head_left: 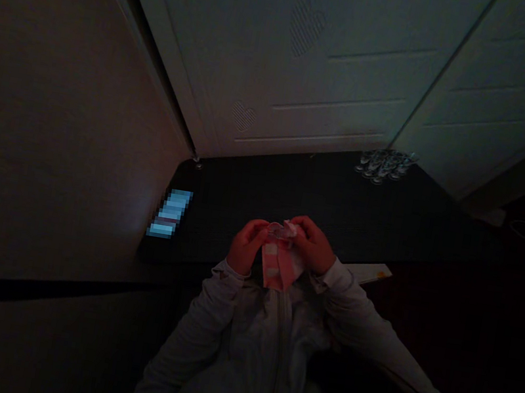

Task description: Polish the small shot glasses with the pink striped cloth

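Note:
Both hands meet over the front edge of the dark table, close to my body. Between them is a small pink packet (276,270) with pale patches on its front and crumpled, clear-looking material at its top. My left hand (245,244) pinches the packet's upper left side. On the other side, the fingers of my right hand (317,247) are closed around the upper right corner by the crumpled part. Dim light hides the fine detail of the packet and what it contains.
The dark table (253,192) stands against a pale panel with heart patterns (306,27). A lit, blurred-out screen (170,214) lies at the left. Several small clear glasses (381,165) cluster at the back right. A flat white item (372,273) lies beside my right sleeve.

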A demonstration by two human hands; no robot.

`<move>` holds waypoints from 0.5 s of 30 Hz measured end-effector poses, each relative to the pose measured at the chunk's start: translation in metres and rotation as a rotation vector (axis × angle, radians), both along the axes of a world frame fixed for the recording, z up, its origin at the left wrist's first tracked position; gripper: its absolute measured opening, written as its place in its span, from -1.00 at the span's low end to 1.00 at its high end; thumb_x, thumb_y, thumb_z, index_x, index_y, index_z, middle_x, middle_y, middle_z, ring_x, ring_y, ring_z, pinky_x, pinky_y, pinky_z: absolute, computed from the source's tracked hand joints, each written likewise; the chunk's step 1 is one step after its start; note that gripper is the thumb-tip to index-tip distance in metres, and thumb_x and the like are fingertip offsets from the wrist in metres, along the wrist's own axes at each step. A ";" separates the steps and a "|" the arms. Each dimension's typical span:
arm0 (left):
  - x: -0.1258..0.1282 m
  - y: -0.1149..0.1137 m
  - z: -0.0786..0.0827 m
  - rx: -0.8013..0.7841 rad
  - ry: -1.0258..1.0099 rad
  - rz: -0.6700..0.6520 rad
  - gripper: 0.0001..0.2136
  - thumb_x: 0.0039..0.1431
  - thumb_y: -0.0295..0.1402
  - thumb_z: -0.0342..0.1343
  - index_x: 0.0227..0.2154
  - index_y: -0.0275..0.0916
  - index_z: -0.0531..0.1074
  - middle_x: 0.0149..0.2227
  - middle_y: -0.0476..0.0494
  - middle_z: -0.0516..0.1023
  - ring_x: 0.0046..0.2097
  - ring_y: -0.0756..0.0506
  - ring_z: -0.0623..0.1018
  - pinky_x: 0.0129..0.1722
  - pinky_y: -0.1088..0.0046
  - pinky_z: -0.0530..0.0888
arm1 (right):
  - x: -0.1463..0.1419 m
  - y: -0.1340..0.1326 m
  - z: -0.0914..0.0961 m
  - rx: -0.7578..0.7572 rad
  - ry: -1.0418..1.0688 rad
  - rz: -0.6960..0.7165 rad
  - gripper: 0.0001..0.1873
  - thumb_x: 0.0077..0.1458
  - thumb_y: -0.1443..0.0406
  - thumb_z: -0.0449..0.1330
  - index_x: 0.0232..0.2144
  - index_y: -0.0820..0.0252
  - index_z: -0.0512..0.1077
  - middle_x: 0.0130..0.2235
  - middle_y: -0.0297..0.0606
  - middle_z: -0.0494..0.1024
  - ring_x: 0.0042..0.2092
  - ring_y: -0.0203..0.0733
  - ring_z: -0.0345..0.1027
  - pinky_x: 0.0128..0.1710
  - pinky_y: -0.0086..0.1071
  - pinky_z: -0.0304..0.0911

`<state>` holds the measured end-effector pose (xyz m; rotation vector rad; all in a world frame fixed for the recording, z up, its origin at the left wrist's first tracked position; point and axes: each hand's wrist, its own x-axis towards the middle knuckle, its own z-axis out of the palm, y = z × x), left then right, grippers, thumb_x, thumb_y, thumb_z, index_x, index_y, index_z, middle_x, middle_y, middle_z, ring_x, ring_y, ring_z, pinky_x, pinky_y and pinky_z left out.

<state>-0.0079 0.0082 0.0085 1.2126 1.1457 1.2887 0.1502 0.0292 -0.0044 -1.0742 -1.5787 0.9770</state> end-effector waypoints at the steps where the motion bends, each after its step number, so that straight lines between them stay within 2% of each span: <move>1: 0.000 0.000 0.000 -0.001 0.000 0.000 -0.78 -0.03 -0.26 0.06 -0.33 -0.25 0.34 -0.29 -0.10 0.48 -0.27 -0.02 0.46 -0.27 0.45 0.38 | 0.000 0.000 0.000 0.000 0.004 0.003 -0.78 -0.05 0.16 0.09 -0.35 0.15 0.31 -0.37 -0.36 0.38 -0.33 -0.26 0.24 -0.31 -0.40 0.15; 15: 0.001 -0.001 0.000 0.023 0.024 -0.004 -0.79 -0.02 -0.25 0.05 -0.32 -0.23 0.34 -0.30 -0.09 0.48 -0.28 -0.02 0.46 -0.29 0.46 0.38 | 0.000 0.001 -0.002 0.011 -0.002 -0.011 -0.80 -0.05 0.18 0.09 -0.35 0.14 0.32 -0.37 -0.35 0.39 -0.31 -0.24 0.25 -0.31 -0.39 0.16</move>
